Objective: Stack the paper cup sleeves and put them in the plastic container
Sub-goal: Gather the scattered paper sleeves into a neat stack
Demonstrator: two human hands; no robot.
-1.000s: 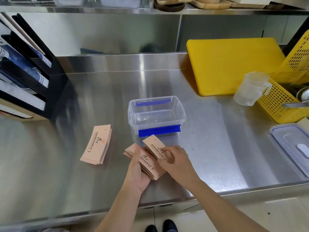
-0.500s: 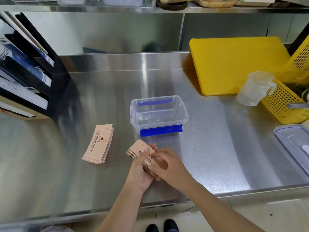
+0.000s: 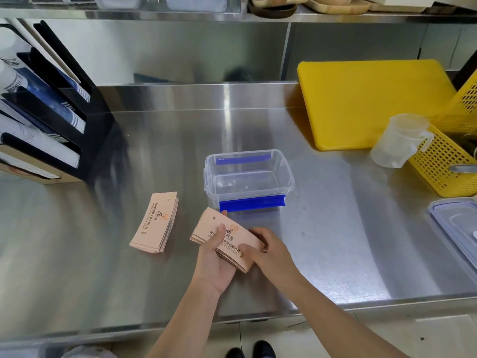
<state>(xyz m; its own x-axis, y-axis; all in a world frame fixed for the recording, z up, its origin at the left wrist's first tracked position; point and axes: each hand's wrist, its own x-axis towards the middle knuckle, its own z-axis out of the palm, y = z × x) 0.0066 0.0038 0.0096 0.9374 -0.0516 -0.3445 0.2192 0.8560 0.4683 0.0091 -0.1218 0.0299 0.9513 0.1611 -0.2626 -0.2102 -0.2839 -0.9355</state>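
Note:
A stack of flat tan paper cup sleeves (image 3: pixel 233 235) rests in my left hand (image 3: pixel 215 262), thumb pressed on top. My right hand (image 3: pixel 271 250) grips the stack's right end from the side. Both hands hover just in front of the clear plastic container (image 3: pixel 289 177) with blue clips, which stands open and holds nothing. A second stack of sleeves (image 3: pixel 154 223) lies flat on the steel counter to the left of my hands.
A yellow cutting board (image 3: pixel 369 102) leans at the back right. A clear measuring jug (image 3: pixel 398 140) and yellow basket (image 3: pixel 444 166) stand right, the container's lid (image 3: pixel 456 226) near the right edge. A black rack (image 3: pixel 46 120) of cups and sleeves fills the left.
The loose sleeve my right hand held above the stack now lies flat on top. My right hand has shifted to the stack's right end, squaring it.

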